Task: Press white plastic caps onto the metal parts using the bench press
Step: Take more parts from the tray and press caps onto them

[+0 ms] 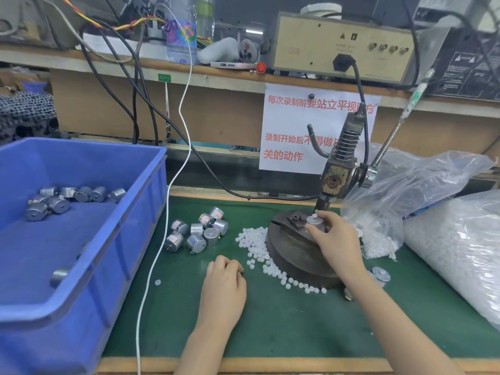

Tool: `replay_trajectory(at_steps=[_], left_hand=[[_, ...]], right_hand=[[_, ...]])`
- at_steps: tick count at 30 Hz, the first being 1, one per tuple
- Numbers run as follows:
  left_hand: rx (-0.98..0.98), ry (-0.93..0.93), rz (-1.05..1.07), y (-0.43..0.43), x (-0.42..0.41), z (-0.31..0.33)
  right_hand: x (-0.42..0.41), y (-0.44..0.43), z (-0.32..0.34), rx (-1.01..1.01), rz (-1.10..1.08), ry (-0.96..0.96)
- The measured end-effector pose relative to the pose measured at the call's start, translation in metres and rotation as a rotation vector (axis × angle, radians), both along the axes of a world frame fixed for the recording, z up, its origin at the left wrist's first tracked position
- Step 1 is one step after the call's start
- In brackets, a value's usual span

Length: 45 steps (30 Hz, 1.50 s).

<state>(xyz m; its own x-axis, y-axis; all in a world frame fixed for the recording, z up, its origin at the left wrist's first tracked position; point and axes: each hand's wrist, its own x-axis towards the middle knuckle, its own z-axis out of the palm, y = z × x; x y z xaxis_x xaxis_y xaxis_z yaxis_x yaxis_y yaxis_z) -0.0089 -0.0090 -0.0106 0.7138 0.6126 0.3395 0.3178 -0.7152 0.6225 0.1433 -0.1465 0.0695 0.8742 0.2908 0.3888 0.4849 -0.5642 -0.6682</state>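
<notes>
Head view, one frame.

The right hand (335, 239) grasps a metal part (315, 225) with thumb and fingers. The part stands upright on the fixture of the bench press (334, 182), directly under the ram. A small white cap (315, 215) sits on top of the part; I cannot tell whether the ram touches it.

The left hand (224, 282) rests on the green mat (284, 328) of the bench, fingers curled under. I cannot tell whether it is clenched on nothing or holds something.

Loose white caps (257, 244) lie scattered on the mat against the left and front edge of the round press base (295, 255), between the two hands. One stray cap (157, 282) lies apart near the white cord (173, 185), which runs down across the mat beside the blue bin (81, 266).

A cluster of metal parts (200, 231) lies left of the caps. More metal parts (56, 198) lie at the far end of the bin.

Right of the press, an open clear bag (405, 190) crowds the base, and the press lever (392, 136) rises above it. A full bag of caps (460, 244) lies farther right. Two capped parts (381, 274) lie just behind the right wrist.

A black cable (216, 182) crosses behind the press. A paper notice (292, 125) hangs behind it, partly hidden by the press column.
</notes>
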Motion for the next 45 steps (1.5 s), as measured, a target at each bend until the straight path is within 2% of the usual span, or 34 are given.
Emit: replay_trajectory(at_steps=[5,14,16,19,22,24,28,33,35,40,45], left_hand=[[0.011,0.019,0.004,0.0,0.0,0.0],[0.098,0.086,0.009,-0.001,0.0,-0.001],[0.119,0.097,0.007,-0.002,0.001,-0.001],[0.194,0.136,-0.008,-0.004,0.001,0.0],[0.27,0.172,-0.041,-0.004,0.002,0.0],[0.305,0.205,-0.061,-0.004,0.002,-0.002],[0.316,0.217,-0.059,-0.004,0.002,-0.004],[0.296,0.202,-0.057,-0.005,0.002,-0.002],[0.27,0.189,-0.053,-0.004,0.002,-0.002],[0.183,0.143,-0.041,-0.001,0.003,0.0],[0.143,0.12,-0.048,-0.002,0.0,0.0]], right_hand=[[0.017,-0.002,-0.009,-0.244,-0.031,-0.108],[0.018,0.0,-0.018,-0.266,-0.116,-0.075],[0.015,0.001,-0.017,-0.173,-0.094,-0.001],[0.012,-0.003,-0.006,0.193,-0.069,0.133],[0.017,-0.012,0.019,0.453,-0.077,0.122],[0.023,-0.017,0.043,0.539,-0.047,0.117],[0.038,-0.017,0.096,0.688,0.081,0.237],[0.051,-0.015,0.129,0.908,0.085,0.327],[0.042,-0.017,0.125,0.925,0.112,0.305],[0.017,-0.03,0.093,0.787,0.224,0.186],[0.012,-0.029,0.095,0.772,0.199,0.12]])
